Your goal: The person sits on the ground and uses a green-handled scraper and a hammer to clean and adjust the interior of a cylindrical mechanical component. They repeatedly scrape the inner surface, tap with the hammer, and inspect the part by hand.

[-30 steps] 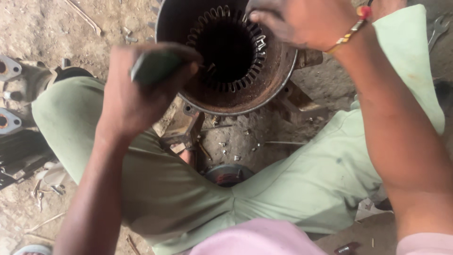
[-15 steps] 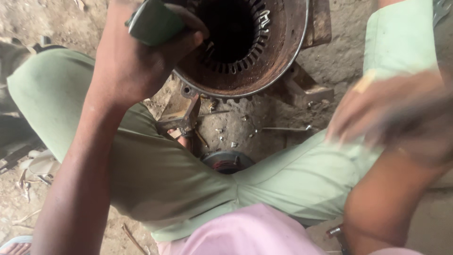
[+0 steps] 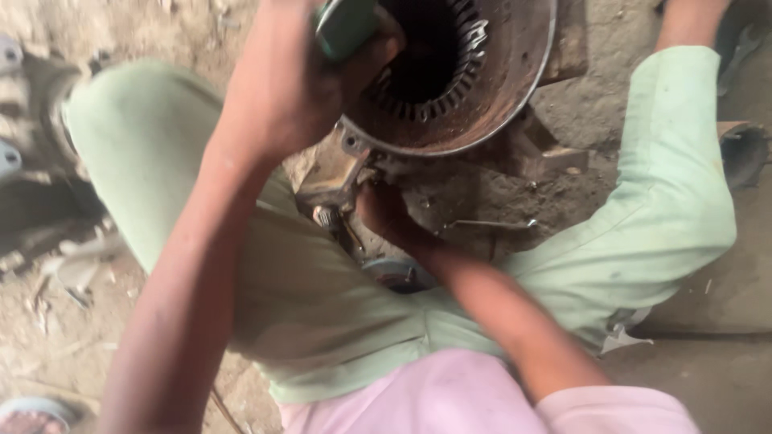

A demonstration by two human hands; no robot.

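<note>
Near: pink shirt (image 3: 450, 394), two knees in pale green trousers (image 3: 322, 297), spread apart. Between them, on the dirt floor (image 3: 498, 201), the right hand (image 3: 386, 213) reaches low beside one rusty bracket (image 3: 334, 173); whether its fingers are open or closed cannot be told, blurred. Further: left hand (image 3: 289, 88), fingers wrapped around one green tool handle (image 3: 346, 24), at the rim of one rusty round motor shell (image 3: 498, 88) with a toothed inner ring. Two grey metal parts (image 3: 12, 104) at left edge.

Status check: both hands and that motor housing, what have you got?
Left hand gripping green-handled tool at rusty motor housing rim. Right hand reaching under housing by its bracket. Grasp unclear.
</note>
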